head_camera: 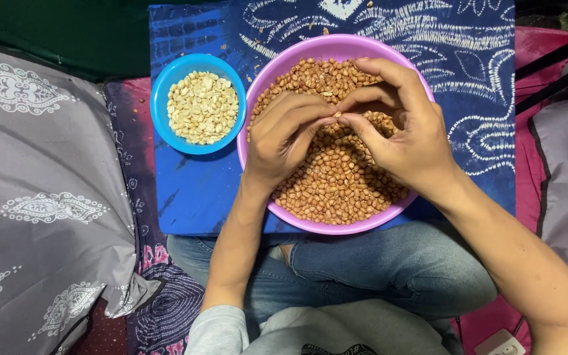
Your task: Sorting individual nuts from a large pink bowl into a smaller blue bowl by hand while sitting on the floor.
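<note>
Both forearms angle inward over the purple bowl (310, 223) of brown peanuts (336, 184) at centre, left hand (283, 135) and right hand (399, 128) meeting, fingers (317, 125) pinched together on one peanut (337, 117), blue bowl (165, 85) far left.

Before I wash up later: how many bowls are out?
2: a small blue bowl of pale peanuts at left, and a big purple bowl of brown peanuts beside it. None seem hidden.
</note>
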